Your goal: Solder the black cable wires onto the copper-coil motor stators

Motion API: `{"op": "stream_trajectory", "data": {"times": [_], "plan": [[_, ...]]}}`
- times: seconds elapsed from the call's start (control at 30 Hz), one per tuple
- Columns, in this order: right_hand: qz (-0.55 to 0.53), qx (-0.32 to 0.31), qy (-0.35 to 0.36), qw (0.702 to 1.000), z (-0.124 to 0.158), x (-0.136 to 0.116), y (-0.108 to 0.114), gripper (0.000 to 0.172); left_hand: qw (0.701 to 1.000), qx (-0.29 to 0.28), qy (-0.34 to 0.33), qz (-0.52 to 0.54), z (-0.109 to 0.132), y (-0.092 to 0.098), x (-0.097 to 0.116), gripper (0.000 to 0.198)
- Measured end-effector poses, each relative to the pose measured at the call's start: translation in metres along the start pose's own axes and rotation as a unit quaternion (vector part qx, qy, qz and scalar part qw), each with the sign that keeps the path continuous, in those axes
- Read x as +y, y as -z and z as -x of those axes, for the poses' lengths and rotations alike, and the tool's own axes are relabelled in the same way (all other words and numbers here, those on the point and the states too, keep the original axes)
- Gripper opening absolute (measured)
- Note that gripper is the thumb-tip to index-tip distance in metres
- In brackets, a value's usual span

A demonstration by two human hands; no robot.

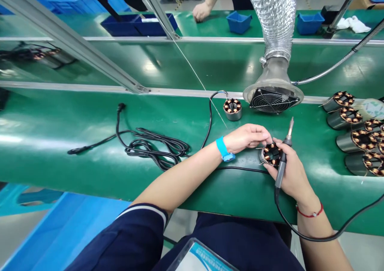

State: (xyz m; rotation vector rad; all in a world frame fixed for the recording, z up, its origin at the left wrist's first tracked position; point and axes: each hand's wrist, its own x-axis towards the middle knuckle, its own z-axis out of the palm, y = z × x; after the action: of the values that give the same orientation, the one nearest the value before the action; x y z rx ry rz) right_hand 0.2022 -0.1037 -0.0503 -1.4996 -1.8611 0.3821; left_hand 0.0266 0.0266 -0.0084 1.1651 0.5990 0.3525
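A round motor stator with copper windings lies on the green bench between my hands. My left hand, with a blue wrist strap, has its fingers curled on the stator's upper left edge. My right hand grips a soldering iron like a pen, tip pointing up and away. The right fingers also touch the stator's right side. The iron's black cable runs off past my right wrist.
A fume extractor fan on a silver duct stands behind. One stator sits left of it; several more lie at the right. Coiled black cable lies to the left. Another person's hand rests on the far bench near blue bins.
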Motion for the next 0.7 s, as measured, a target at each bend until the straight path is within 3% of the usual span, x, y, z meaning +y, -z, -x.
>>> {"op": "stream_trajectory", "data": {"times": [0.07, 0.13, 0.23, 0.3, 0.37, 0.5, 0.6, 0.7], "plan": [[-0.020, 0.000, -0.008, 1.000, 0.000, 0.002, 0.005, 0.060, 0.996, 0.040, -0.007, -0.081, 0.009, -0.003, 0.001, 0.037], [-0.033, 0.004, -0.018, 0.999, 0.000, 0.005, 0.011, 0.063, 0.973, 0.056, -0.001, -0.226, 0.022, -0.008, -0.003, 0.032], [-0.057, 0.000, -0.025, 0.998, -0.001, 0.007, 0.018, 0.070, 0.877, -0.007, 0.042, -0.479, 0.041, -0.024, -0.020, 0.029], [-0.095, 0.012, -0.025, 0.995, -0.001, 0.007, 0.021, 0.071, 0.830, -0.030, 0.049, -0.554, 0.049, -0.035, -0.029, 0.016], [-0.132, 0.069, -0.023, 0.989, 0.000, 0.005, 0.023, 0.065, 0.849, -0.011, 0.036, -0.527, 0.053, -0.041, -0.030, 0.003], [-0.194, 0.198, -0.053, 0.959, 0.000, -0.014, 0.028, 0.046, 0.955, 0.055, 0.042, -0.287, 0.061, -0.039, -0.007, 0.013], [-0.271, 0.194, -0.063, 0.941, -0.002, -0.038, 0.028, 0.040, 0.986, 0.068, 0.044, -0.147, 0.067, -0.034, 0.011, 0.017], [-0.306, 0.168, -0.065, 0.935, -0.005, -0.058, 0.026, 0.040, 0.991, 0.070, 0.046, -0.106, 0.069, -0.033, 0.016, 0.018]]}}
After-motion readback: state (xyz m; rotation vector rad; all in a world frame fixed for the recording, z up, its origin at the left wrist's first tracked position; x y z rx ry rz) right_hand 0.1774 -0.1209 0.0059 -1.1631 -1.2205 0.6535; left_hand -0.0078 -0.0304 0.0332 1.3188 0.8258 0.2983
